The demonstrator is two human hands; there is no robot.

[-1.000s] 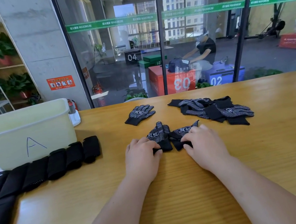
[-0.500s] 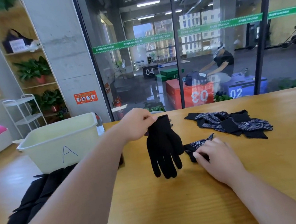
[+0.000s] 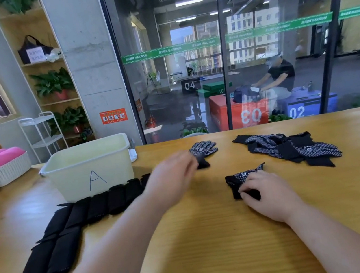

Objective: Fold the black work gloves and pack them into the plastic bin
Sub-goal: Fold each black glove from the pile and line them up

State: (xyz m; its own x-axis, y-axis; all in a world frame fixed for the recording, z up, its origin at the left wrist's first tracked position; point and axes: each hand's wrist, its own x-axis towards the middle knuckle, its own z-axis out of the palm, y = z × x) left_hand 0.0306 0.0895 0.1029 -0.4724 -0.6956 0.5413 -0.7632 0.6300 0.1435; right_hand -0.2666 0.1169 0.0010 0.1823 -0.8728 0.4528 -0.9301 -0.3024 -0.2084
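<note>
Left hand (image 3: 171, 177) now lower, at far glove (image 3: 204, 149), 12 o'clock, grip unclear | right hand (image 3: 266, 195) pinches near glove (image 3: 239, 177) | folding unfinished

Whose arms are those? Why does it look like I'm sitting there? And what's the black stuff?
Those are a person's bare arms; there is no robot. The camera sits on their head, so you see what they see. On the wooden table lie black work gloves: a loose pile on the right, one single glove farther back, and a row of folded ones beside the plastic bin marked A. The right hand holds a crumpled glove by its cuff. The left hand reaches toward the single glove; it is blurred, so its grip is unclear.
</note>
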